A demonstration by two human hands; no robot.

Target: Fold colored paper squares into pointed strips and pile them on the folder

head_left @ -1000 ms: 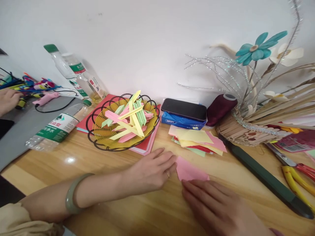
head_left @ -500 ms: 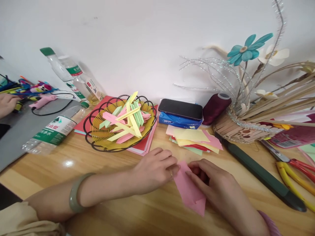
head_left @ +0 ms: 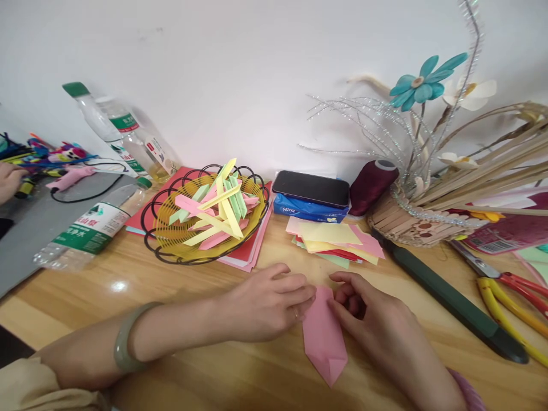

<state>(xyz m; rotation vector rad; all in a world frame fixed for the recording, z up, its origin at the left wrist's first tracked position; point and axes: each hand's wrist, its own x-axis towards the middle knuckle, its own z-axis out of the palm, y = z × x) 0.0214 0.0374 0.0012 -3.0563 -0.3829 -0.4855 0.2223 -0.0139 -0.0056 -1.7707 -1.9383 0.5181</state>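
Left hand (head_left: pixel 268 301) flat, fingers together, pressing left edge of folded pink paper (head_left: pixel 324 337) on wooden table (head_left: pixel 180 291). Right hand (head_left: pixel 371 314) curled, fingertips pinching paper's top right edge — pointed end toward person. Stack of coloured sheets (head_left: pixel 336 242) just beyond hands; wire basket of folded strips (head_left: pixel 205 214) beyond left hand — bare wood beside both wrists.

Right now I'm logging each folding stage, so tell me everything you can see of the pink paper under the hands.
The pink paper is a thin, matte sheet folded into a long narrow shape that ends in a point toward the person. It lies flat on the wooden table. The left hand and right hand both press its far end with their fingertips. Its near point is free.
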